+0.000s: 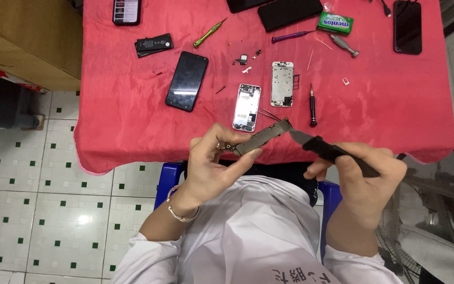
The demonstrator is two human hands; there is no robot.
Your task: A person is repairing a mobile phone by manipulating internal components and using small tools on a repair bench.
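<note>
My left hand (212, 162) grips a narrow phone circuit board (264, 137), held edge-up above the near edge of the red-covered table (122, 115). My right hand (361, 176) holds a black-handled knife (332, 151) whose blade tip touches the right end of the board. Just beyond the board lie an opened phone housing (247, 107), a silver inner frame (282, 83) and thin tweezers (270, 113).
On the red cloth lie a black phone (187, 81), a battery (154, 44), green (209, 32), purple (292, 36), grey (344, 46) and black (312, 107) screwdrivers, a green candy pack (335, 23), more dark phones (407, 26) and small loose parts (244, 60). A cardboard box (27, 42) stands left; tiled floor below.
</note>
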